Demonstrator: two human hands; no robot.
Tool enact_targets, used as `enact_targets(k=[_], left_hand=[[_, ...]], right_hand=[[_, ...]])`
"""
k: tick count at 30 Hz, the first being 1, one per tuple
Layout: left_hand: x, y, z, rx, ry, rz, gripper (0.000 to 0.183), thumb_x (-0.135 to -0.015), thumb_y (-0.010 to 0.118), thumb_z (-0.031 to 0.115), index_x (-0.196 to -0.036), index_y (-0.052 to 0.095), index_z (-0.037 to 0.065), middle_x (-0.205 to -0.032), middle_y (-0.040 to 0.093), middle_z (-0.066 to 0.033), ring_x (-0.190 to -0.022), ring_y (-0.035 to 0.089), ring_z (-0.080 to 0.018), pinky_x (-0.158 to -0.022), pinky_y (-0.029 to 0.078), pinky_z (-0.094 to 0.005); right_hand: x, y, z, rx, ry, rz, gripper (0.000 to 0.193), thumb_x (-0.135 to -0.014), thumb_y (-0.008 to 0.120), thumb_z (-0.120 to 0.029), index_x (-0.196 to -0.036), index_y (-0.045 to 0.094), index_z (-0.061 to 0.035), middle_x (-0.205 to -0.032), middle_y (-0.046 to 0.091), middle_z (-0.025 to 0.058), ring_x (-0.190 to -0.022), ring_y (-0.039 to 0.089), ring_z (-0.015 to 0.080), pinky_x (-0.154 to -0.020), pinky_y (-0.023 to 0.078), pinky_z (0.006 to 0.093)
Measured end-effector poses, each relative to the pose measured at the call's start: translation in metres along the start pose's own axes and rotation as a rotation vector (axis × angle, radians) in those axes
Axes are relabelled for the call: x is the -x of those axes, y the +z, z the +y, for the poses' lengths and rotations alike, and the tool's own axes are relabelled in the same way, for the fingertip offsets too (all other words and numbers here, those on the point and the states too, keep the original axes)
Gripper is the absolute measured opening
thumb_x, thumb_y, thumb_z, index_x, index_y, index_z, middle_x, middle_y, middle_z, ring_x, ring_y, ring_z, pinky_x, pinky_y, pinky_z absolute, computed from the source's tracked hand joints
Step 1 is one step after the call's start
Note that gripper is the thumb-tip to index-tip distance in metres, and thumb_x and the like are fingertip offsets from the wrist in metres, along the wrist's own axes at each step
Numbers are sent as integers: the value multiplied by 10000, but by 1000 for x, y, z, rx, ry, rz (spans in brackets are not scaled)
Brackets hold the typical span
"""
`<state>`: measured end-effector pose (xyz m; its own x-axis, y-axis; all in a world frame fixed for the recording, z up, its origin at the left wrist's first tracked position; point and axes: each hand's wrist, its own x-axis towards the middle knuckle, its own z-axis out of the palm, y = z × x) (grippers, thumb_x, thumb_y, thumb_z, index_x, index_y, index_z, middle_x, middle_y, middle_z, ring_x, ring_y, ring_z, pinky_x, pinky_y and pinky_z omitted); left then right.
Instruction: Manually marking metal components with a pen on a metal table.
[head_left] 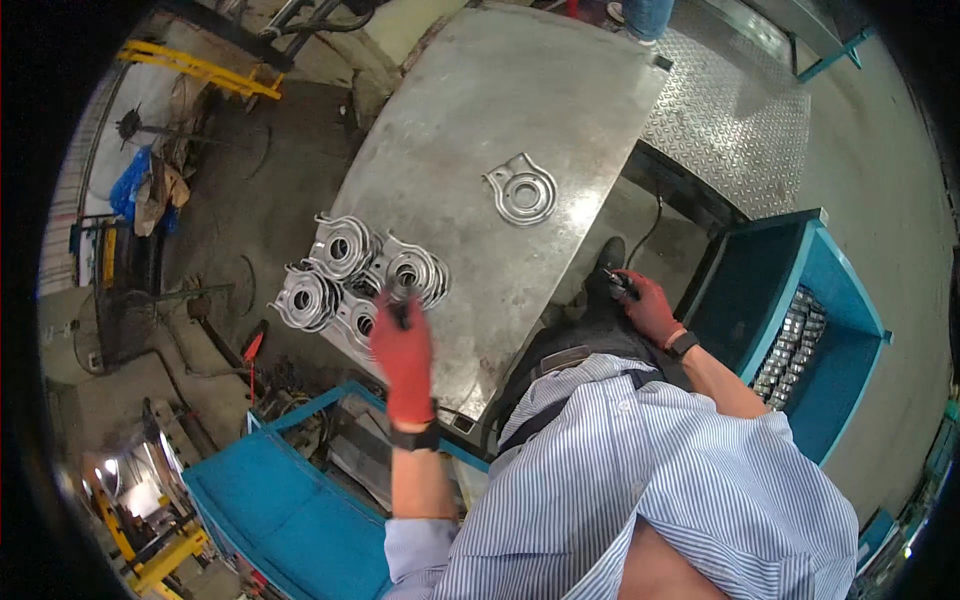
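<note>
Stamped round metal brackets, each with a ringed centre hole, stand in several stacks at the left edge of the metal table (455,120). Over the nearest right stack (430,272) reaches my left hand (403,365), in a red glove with dark fingertips. Its fingers are blurred, so I cannot tell whether they grip a bracket. A single bracket (525,190) lies apart, farther right on the table. My right hand (650,310), gloved alike, is off the table's right edge near my leg. Its fingers are curled in, and whatever they might hold is hidden.
On the right stands a blue bin (845,335) holding rows of small shiny metal parts (790,350). A blue metal container (290,505) is at the lower left. Beyond the table's right edge lies a tread-plate platform (735,120). Another person's leg (648,15) shows at the top.
</note>
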<state>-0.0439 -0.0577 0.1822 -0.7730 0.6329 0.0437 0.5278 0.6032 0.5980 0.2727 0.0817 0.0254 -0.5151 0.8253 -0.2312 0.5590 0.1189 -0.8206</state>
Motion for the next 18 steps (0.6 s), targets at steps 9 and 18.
enact_targets(k=[9,18], left_hand=[[-63,189,58,-268,0,-191,758,-750,682,442,-1213,385,-79,-1099,543,-277,-1008,566,-388,-853,460,-443],[-92,231,14,-50,-1,-420,570,-728,708,418,-941,578,-94,-916,630,-253,-889,619,-365,-733,472,-427]], right_hand=[[3,-16,6,-56,18,76,379,-776,631,-71,-1150,569,-69,-1096,607,177,-1030,568,361,-871,456,386],[1,-18,5,-107,72,122,369,-778,618,-91,-1143,572,-68,-1112,598,162,-1036,559,359,-878,452,392]])
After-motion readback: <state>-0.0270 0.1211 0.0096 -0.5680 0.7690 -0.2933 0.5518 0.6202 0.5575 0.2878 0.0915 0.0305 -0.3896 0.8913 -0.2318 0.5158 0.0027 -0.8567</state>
